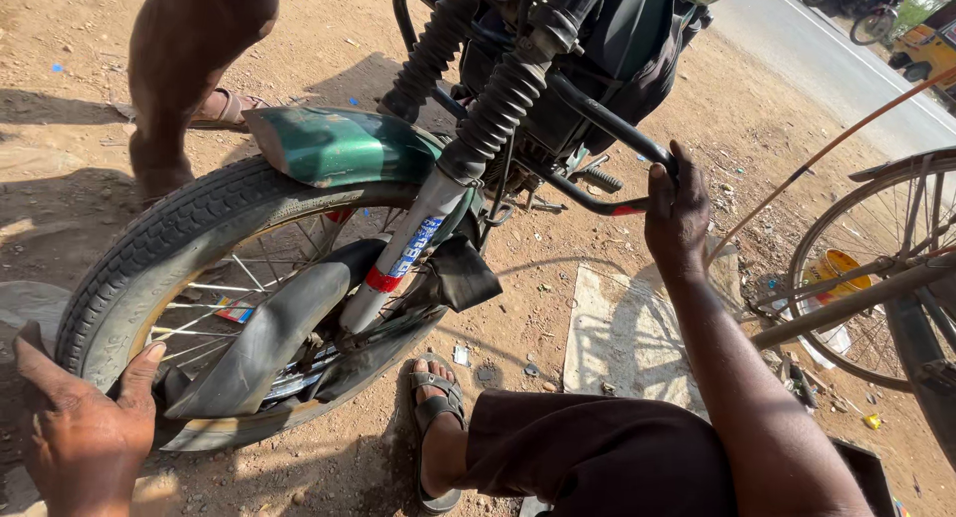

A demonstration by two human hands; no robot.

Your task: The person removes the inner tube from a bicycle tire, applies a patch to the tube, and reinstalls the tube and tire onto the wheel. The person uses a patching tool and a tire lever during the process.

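Note:
A motorcycle's front wheel with a black tyre [164, 243] stands on the dirt, under a dented green mudguard [334, 143]. A black inner tube [269, 333] hangs out through the spokes. My left hand [80, 432] rests at the lower left, thumb pressed against the tyre's sidewall. My right hand [677, 213] is closed around the black crash-guard bar [597, 119] of the motorcycle. The silver fork leg [403, 253] with its rubber boot runs down to the hub.
Another person's legs [179, 69] in sandals stand behind the wheel. My sandalled foot [435, 417] is planted below the wheel. A bicycle wheel [876, 268] stands at right, with a yellow container [836, 268] behind its spokes. A flat stone slab [617, 338] lies on the ground. A paved road [846, 69] runs at top right.

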